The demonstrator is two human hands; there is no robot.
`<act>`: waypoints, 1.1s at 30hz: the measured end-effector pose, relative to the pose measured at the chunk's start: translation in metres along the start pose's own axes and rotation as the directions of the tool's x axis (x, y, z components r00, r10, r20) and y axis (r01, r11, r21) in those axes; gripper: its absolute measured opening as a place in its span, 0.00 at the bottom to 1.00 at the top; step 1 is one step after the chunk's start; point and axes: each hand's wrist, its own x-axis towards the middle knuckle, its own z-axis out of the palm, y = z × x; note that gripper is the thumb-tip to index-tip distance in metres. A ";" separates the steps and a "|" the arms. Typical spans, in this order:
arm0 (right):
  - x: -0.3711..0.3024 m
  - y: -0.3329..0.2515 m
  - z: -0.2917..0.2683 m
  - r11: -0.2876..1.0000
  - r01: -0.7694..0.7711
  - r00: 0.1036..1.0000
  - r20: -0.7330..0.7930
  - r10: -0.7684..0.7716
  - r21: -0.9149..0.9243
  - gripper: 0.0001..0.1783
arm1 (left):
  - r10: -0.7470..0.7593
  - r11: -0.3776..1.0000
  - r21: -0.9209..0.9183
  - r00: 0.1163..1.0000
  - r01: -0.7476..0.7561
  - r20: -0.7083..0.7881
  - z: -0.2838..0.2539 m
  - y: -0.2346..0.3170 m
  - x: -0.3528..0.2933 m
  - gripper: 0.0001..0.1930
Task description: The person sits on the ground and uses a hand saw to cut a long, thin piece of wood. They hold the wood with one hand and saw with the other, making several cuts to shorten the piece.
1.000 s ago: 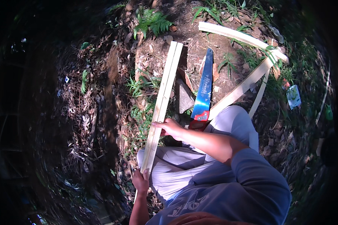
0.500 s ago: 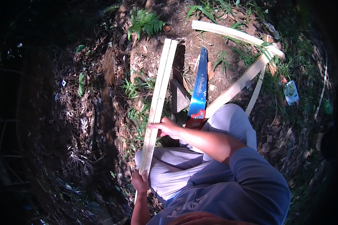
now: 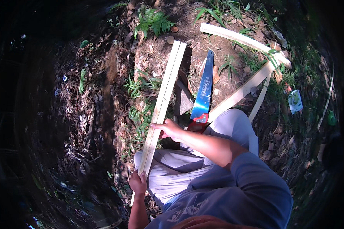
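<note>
Two pale wooden strips lie side by side, running slantwise from my lap toward the far ground. Near their lower end my left hand is closed around them, thumb on top. Higher up, my right hand grips them from the right side with its thumb across the face; its other fingers are partly hidden behind the wood. To the right of the strips a handsaw with a blue blade and red handle lies on the ground, the handle close to my right forearm.
More pale wooden strips lie at the right, one passing beside my knee and another farther off. A flat grey stone sits between the held wood and the saw. A fern, grass and leaf litter cover the ground; a whitish wrapper lies far right.
The upper end of the held wooden strips has swung slightly to the right, and my left hand has shifted a little left. The grip of both hands looks the same.
</note>
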 end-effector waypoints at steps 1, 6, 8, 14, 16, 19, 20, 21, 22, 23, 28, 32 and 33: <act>0.001 -0.001 0.000 1.000 -0.001 1.000 -0.009 0.001 -0.002 0.28 | 0.023 1.000 0.015 1.000 -0.023 0.000 0.000 0.001 0.000 0.23; -0.006 -0.006 0.003 1.000 -0.005 1.000 0.024 0.004 0.029 0.24 | 0.038 0.998 0.052 0.999 -0.038 -0.006 -0.001 0.003 -0.001 0.24; -0.005 -0.005 0.005 1.000 -0.014 1.000 -0.005 0.014 0.025 0.22 | -0.026 0.998 0.059 0.999 0.024 0.031 -0.002 0.003 -0.004 0.27; 0.007 0.005 -0.020 0.996 -0.084 0.996 -0.020 0.085 0.039 0.23 | 0.074 0.996 0.058 0.997 -0.073 -0.011 -0.029 0.027 0.012 0.48; 0.013 0.003 -0.019 0.994 -0.080 0.997 0.002 0.080 0.075 0.22 | -0.028 0.999 0.032 0.999 0.026 0.047 -0.029 0.027 0.009 0.44; 0.003 -0.002 -0.003 0.993 -0.077 0.997 -0.023 0.080 0.093 0.22 | -0.052 0.996 0.069 0.998 0.048 0.047 -0.027 0.021 -0.004 0.39; 0.004 -0.001 -0.005 0.993 -0.076 0.997 -0.016 0.078 0.086 0.23 | -0.027 0.998 0.061 0.999 0.025 0.038 -0.021 0.015 -0.005 0.39; 0.006 0.000 -0.012 0.994 -0.067 0.997 -0.022 0.069 0.081 0.24 | -0.054 0.997 0.052 0.994 0.049 0.091 -0.029 0.021 -0.001 0.39; 0.008 0.001 -0.018 0.995 -0.068 0.997 -0.023 0.070 0.075 0.24 | -0.036 0.998 0.049 0.995 0.032 0.088 -0.028 0.019 -0.001 0.39; 0.009 0.008 -0.020 0.994 -0.081 0.996 -0.030 0.083 0.072 0.25 | -0.024 0.999 0.045 0.995 0.019 0.098 -0.024 0.015 -0.007 0.39; 0.006 0.011 -0.017 0.998 -0.056 0.998 -0.009 0.056 0.019 0.24 | -0.080 0.997 0.024 0.994 0.079 0.070 -0.021 0.023 -0.017 0.36; 0.015 0.015 -0.028 0.996 -0.067 0.998 0.024 0.066 0.054 0.25 | -0.101 0.994 0.036 0.994 0.100 0.046 -0.021 0.027 -0.018 0.36; 0.017 0.012 -0.033 0.996 -0.059 0.998 0.025 0.057 0.060 0.25 | -0.087 0.996 0.040 0.995 0.085 0.044 -0.019 0.028 -0.014 0.36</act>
